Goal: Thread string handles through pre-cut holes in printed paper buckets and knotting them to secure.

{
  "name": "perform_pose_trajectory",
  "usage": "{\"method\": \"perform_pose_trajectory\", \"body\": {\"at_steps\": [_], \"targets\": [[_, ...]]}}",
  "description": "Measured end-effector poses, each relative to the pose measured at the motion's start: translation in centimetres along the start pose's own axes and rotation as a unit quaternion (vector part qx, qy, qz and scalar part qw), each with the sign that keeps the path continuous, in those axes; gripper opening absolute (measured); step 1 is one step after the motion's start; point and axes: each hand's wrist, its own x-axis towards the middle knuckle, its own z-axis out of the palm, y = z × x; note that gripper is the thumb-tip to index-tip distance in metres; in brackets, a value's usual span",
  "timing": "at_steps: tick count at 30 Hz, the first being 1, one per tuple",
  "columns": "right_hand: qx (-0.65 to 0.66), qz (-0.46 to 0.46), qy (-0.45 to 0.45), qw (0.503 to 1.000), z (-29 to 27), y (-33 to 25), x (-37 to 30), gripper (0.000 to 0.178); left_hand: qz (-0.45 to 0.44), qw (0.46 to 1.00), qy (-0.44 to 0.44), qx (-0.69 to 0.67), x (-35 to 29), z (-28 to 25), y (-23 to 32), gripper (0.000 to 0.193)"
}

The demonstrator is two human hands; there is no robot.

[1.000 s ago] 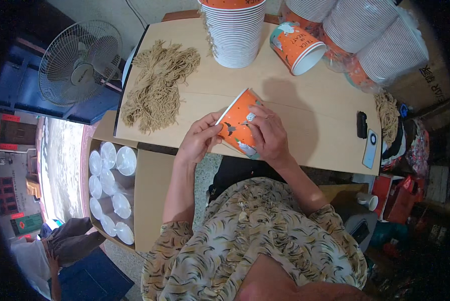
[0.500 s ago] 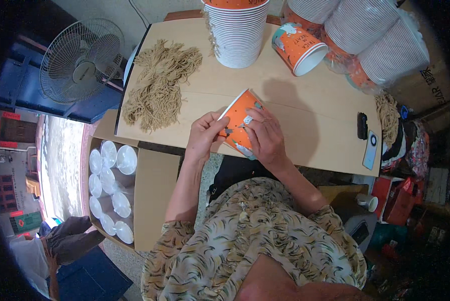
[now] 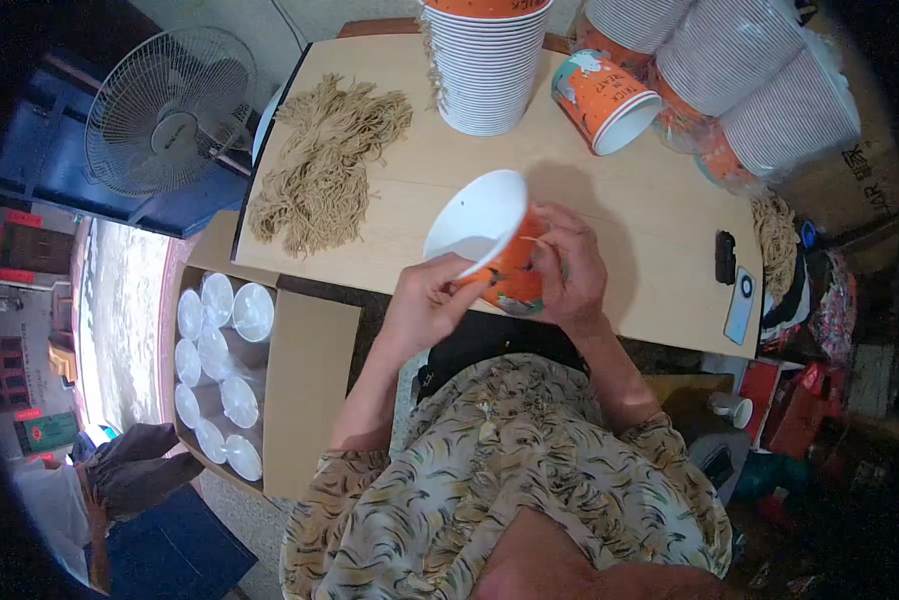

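Note:
An orange paper bucket [image 3: 514, 278] with a white inside is held over the table's near edge, tilted so its mouth faces up and to the left. My left hand [image 3: 429, 305] pinches the near side of its rim, thumb outside. Against the outer right wall, my right hand [image 3: 572, 265] has its fingers curled; a short pale strand, seemingly cord, shows by the fingertips. One small dark hole shows in the white inner wall. Left of the bucket lies a loose pile of tan cords [image 3: 324, 165].
On the table [image 3: 659, 230] stand a tall stack of buckets [image 3: 484, 75], a single tipped bucket [image 3: 604, 100] and bagged stacks [image 3: 789, 100]. A phone [image 3: 739, 305] lies at right. A carton [image 3: 314, 395] of wrapped stacks, a fan [image 3: 174, 120] and another person [image 3: 69, 510] are at left.
The bucket has turned so its white inside now faces up. My left hand has shifted down and right along the rim, and my right hand has moved a little right.

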Motion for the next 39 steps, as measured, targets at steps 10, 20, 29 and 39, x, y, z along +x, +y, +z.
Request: {"method": "perform_pose_trajectory", "body": {"at_steps": [10, 20, 29, 39], "targets": [[0.058, -0.108, -0.076, 0.99, -0.1, 0.4, 0.4, 0.013, 0.041, 0.998, -0.027, -0.026, -0.3, -1.5, -0.1, 0.027], [0.021, -0.074, -0.057, 0.995, -0.8, -1.3, 1.8, 0.009, 0.1, 0.976, -0.032, 0.191, 0.2, -0.7, 1.7, 0.022], [0.292, 0.307, -0.098, 0.901, -1.6, -1.3, 1.4, 0.012, 0.199, 0.879, 0.072, 0.428, 2.2, -1.1, -2.0, 0.017], [0.253, 0.289, -0.138, 0.913, -0.4, -1.2, 0.3, 0.011, 0.148, 0.968, 0.11, 0.173, 2.3, 0.7, 2.6, 0.038]]}}
